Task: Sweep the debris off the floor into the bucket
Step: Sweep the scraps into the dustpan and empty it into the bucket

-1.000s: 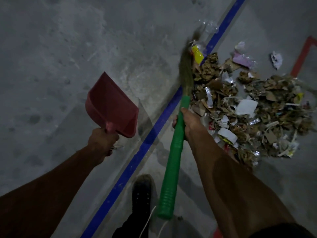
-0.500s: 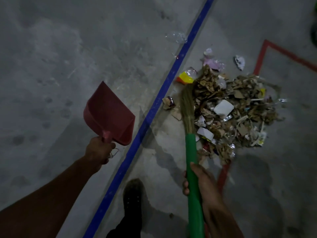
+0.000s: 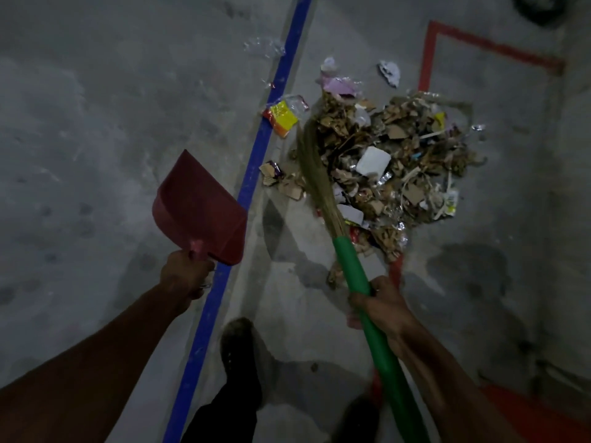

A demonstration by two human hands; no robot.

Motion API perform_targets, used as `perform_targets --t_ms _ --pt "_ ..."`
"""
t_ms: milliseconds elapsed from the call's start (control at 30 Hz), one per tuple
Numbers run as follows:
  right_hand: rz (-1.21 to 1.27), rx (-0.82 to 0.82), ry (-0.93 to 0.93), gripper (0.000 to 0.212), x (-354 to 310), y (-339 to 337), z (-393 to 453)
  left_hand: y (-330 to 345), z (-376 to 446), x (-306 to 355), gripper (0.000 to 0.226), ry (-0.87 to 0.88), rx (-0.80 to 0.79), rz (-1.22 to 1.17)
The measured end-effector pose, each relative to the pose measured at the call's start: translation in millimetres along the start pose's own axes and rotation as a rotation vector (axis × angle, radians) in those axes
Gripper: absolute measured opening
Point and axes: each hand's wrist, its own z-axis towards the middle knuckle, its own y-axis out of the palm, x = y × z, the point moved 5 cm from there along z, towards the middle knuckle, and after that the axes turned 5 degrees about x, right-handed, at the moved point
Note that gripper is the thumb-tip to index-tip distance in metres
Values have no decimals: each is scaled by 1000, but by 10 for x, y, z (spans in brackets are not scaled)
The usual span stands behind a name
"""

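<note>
- Head view, dim light; concrete floor [image 3: 96,123] grey and mottled, with dark damp-looking patches near the lower right.
- Blue line [image 3: 256,148] runs diagonally from the top centre down to the bottom edge; a red line [image 3: 479,43] marks out a corner at upper right, one leg running down under the debris.
- Debris pile [image 3: 393,161] lies right of the blue line, inside the red corner; mostly torn brown cardboard, with foil scraps, white paper pieces and one white square piece near its middle.
- Strays outside the pile: yellow wrapper [image 3: 283,118] touching the blue line; pink scrap [image 3: 339,86] just beyond the pile's far edge; crumpled white paper [image 3: 390,73] apart from it; small cardboard bits [image 3: 281,180] between line and broom; clear plastic [image 3: 265,47] left of the line, well apart.
- Broom [image 3: 319,177]: straw bristles pressed along the pile's left flank, tips towards the far side; green handle slants down to the bottom right.
- Right hand [image 3: 380,306] grips the green handle partway up, fingers wrapped round it.
- Left hand [image 3: 187,273] clenched round the short stem of a red dustpan [image 3: 200,207]; pan held off the floor, left of the blue line, open mouth pointing up and away, well apart from the debris.
- Dark shoe [image 3: 238,350] planted just right of the blue line, between the two arms.
- Bucket: cannot tell where; an orange-red surface [image 3: 527,417] shows at the bottom right corner, identity unclear.
</note>
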Motion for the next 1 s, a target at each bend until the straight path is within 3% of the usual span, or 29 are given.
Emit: perform_targets --t_ms 133,233,367,500,667,800,1000 --pt "-280 18 -32 39 56 -282 161 167 -128 79 7 9 -28 10" --pt "-440 13 -83 41 96 -484 231 376 -264 118 17 15 -37 45" --pt "-427 22 -216 22 180 -674 446 724 -362 94 9 11 -42 126" --pt "-421 -35 -187 16 269 -965 786 1133 -539 15 13 -18 -32 165" --pt "-451 -197 24 41 392 -1469 1192 1659 -928 -136 9 -99 -20 130" --pt "-573 -165 -100 32 339 -2011 1333 2039 -1336 -278 17 -224 -63 88" --pt "-564 -203 -232 17 434 -2468 1530 2544 -1825 -740 21 -391 -171 51"
